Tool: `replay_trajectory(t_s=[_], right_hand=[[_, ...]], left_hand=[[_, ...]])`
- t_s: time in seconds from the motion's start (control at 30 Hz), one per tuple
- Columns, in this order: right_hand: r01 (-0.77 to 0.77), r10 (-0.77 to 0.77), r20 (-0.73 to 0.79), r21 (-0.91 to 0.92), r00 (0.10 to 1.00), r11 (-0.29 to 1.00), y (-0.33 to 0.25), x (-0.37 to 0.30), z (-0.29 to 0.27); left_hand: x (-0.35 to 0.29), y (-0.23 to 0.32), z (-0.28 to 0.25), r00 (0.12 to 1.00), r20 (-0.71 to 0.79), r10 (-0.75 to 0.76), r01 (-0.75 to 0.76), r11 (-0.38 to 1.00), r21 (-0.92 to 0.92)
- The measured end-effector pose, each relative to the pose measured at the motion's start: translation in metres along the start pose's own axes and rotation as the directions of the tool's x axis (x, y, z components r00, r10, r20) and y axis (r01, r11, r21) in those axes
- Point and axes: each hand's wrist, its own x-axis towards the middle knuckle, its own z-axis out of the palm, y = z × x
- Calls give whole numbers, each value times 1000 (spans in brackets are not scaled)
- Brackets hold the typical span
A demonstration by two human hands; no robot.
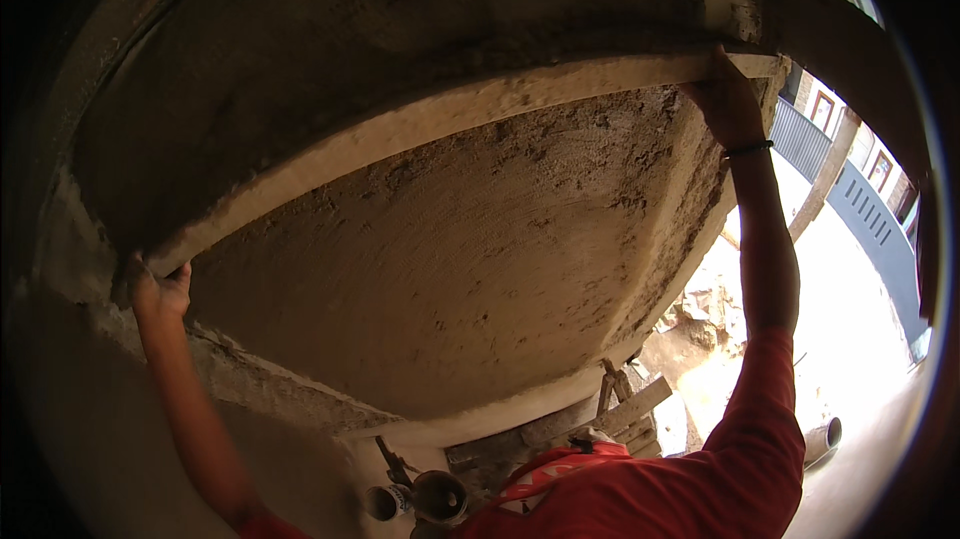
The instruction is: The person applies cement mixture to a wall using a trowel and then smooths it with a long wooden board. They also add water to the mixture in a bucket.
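Note:
A long, pale straightedge board (440, 122) spans a rough, damp-looking plastered surface (450, 249) overhead, and appears to lie against it. My left hand (160, 289) grips its left end, thumb on the near side, close to the corner with the side wall. Near its right end, my right hand (728, 104) is wrapped round the board, a dark band at the wrist. Both arms are raised and stretched wide. Behind the board the surface is darker; on the near side it shows pits and coarse grainy patches towards the right.
A plastered edge (660, 269) borders the surface on the right, with bright outdoors beyond. Below are wooden planks (635, 414), a round-mouthed pipe or container (440, 496) and a pipe (822, 439). A blue-grey gate (875, 229) and a slanting post (825, 174) stand outside.

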Motion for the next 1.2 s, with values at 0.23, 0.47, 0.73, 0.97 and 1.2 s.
replay_trajectory(t_s=[0.23,0.47,0.73,0.97,1.2], right_hand=[[69,-65,26,-271,998,960,46,37,-40],[386,-384,126,-557,915,735,130,48,-55],[383,-388,100,-502,916,776,120,-35,-44],[320,-294,127,-356,947,878,121,-109,-7],[-89,23,191,348,981,933,129,-124,8]], left_hand=[[-77,-1,73,996,83,14,-11,999,-47],[-119,4,70,992,110,64,-56,996,-69],[-133,-66,-52,985,170,-36,45,998,-45],[-195,-171,-158,935,-146,-324,300,940,-163],[-266,-296,-223,719,-425,-550,418,831,-368]])
